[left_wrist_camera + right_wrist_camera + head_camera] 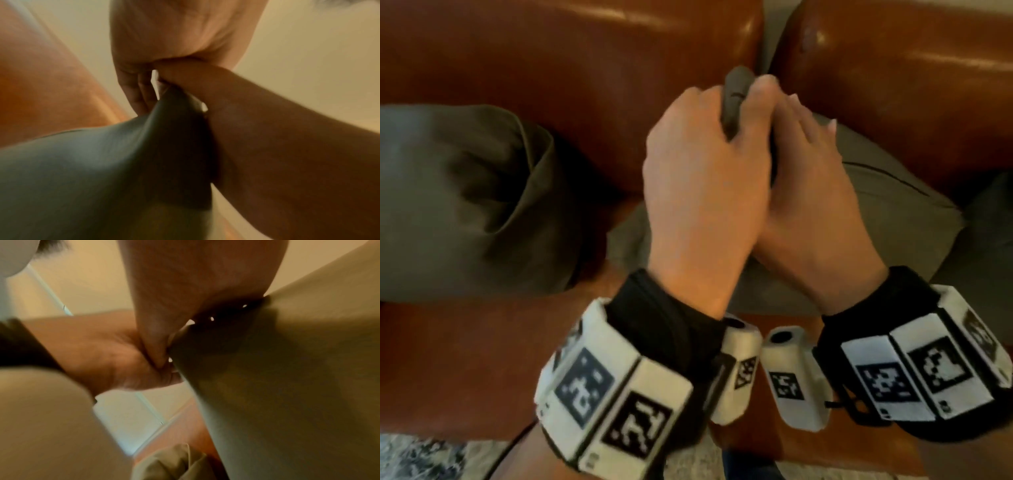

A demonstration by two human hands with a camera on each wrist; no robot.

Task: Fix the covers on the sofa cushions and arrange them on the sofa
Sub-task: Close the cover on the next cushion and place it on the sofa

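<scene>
An olive-grey cushion (pixel 876 192) lies on the seat of the brown leather sofa (pixel 551 68), under both hands. My left hand (pixel 705 164) grips a bunched corner of its cover (pixel 734 99), which sticks up out of the fist. My right hand (pixel 811 178) is pressed against the left, fingers laid over the cushion's far side and thumb at the same corner. In the left wrist view the left fingers (pixel 139 91) pinch the fabric (pixel 102 162). The right wrist view shows my right palm (pixel 195 288) clamped on the cover (pixel 287 386). The zip and the opening are hidden.
A second olive cushion (pixel 465 192), crumpled, leans on the sofa back at the left; its folds (pixel 174 464) show low in the right wrist view. Bare seat leather (pixel 465 359) lies in front. A patterned rug (pixel 421 455) sits below the sofa edge.
</scene>
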